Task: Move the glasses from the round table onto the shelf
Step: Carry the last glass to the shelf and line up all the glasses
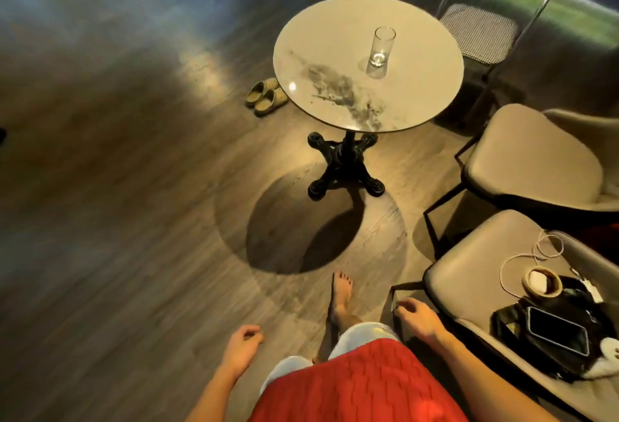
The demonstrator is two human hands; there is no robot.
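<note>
One tall clear glass [382, 47] stands upright on the round marble-top table [335, 53], right of its middle. The table rests on a black cast-iron pedestal base. My left hand [243, 348] hangs low at the bottom of the view, fingers loosely curled and holding nothing. My right hand [417, 316] hangs low to the right, beside a chair seat, also holding nothing. Both hands are far from the glass. No shelf is in view.
Two beige padded chairs [532, 157] stand right of the table; the nearer one [475, 274] holds a phone, a tape roll, a cable and a black bag. A wire chair with a checked cushion [479, 33] stands behind. Slippers [266, 96] lie on the wooden floor, left of the table.
</note>
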